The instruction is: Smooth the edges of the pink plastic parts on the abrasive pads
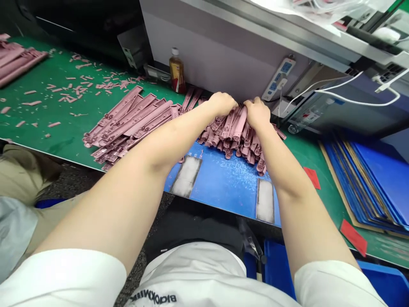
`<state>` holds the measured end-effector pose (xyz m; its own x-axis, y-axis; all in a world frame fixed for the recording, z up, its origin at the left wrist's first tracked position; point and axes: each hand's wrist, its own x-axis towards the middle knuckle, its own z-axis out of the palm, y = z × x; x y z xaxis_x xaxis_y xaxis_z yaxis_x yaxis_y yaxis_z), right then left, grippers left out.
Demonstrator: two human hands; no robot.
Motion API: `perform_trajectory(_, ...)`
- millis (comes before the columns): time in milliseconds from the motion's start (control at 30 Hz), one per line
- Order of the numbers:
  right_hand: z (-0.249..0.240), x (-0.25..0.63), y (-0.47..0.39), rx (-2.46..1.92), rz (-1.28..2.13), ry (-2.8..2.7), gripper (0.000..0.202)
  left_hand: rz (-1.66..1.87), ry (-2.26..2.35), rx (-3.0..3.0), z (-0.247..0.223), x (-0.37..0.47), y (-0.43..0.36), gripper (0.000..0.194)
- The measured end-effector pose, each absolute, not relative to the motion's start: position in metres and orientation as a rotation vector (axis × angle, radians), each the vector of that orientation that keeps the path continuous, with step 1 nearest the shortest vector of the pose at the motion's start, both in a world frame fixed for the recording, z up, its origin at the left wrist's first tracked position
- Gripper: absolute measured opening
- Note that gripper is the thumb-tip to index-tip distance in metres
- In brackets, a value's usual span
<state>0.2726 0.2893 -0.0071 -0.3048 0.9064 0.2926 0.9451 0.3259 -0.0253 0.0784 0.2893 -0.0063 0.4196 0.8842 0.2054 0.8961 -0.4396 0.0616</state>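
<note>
Both of my arms reach forward to a pile of long, narrow pink plastic strips (236,128) at the back of a blue mat (223,179). My left hand (223,103) is closed at the pile's far end, its fingers curled down over the strips and partly hidden. Just to its right, my right hand (258,113) is also closed on the far ends of strips, thumb side toward the left hand. A second heap of pink strips (137,119) lies to the left, partly behind my left forearm.
Pink scraps (79,87) litter the green table (28,115). A drink bottle (177,72) and a power strip (278,79) are at the back. Blue boards (377,175) are stacked right, beside red pieces (354,237). Another person's leg (24,175) is at left.
</note>
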Motion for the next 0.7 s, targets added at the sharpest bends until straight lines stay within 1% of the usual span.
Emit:
perform_trajectory(67, -0.009, 0.267, 0.300, -1.696, -0.207, -2.404, 0.039, -0.307, -1.665, -2.638, -0.007, 0.078, 0.291, 0.055)
perform_trajectory(100, -0.009, 0.267, 0.301, -1.700, -0.204, -2.444, 0.040, -0.382, -1.674, -2.673, -0.006, 0.074, 0.285, 0.053)
perform_trajectory(200, -0.011, 0.273, 0.283, -1.626, -0.171, -2.451, 0.045, -0.857, -1.690, -2.753, 0.001, 0.040, 0.243, 0.043)
perform_trajectory(267, -0.013, 0.274, 0.250, -1.462, -0.131, -2.373, 0.045, -1.164, -1.654, -2.722, 0.006, 0.005, 0.194, 0.038)
perform_trajectory(333, -0.019, 0.266, 0.208, -1.201, -0.035, -2.330, 0.043, -1.432, -1.606, -2.577, 0.002, -0.030, 0.132, 0.034)
perform_trajectory(400, -0.030, 0.244, 0.167, -0.983, 0.132, -2.400, 0.040, -1.769, -1.683, -2.279, -0.013, -0.054, 0.066, 0.023)
perform_trajectory(467, -0.047, 0.206, 0.141, -0.924, 0.304, -2.535, 0.038, -2.035, -1.889, -1.933, -0.038, -0.064, 0.008, 0.011)
perform_trajectory(500, -0.056, 0.182, 0.136, -0.969, 0.355, -2.598, 0.038, -2.100, -1.997, -1.791, -0.053, -0.066, -0.016, 0.008)
perform_trajectory(600, -0.082, 0.109, 0.147, -1.215, 0.363, -2.657, 0.039, -2.084, -2.159, -1.593, -0.092, -0.068, -0.069, 0.016)
perform_trajectory(633, -0.088, 0.090, 0.155, -1.282, 0.355, -2.647, 0.037, -2.051, -2.167, -1.578, -0.101, -0.070, -0.081, 0.018)
perform_trajectory(700, -0.093, 0.068, 0.167, -1.360, 0.373, -2.614, 0.026, -1.960, -2.160, -1.584, -0.113, -0.073, -0.099, 0.021)
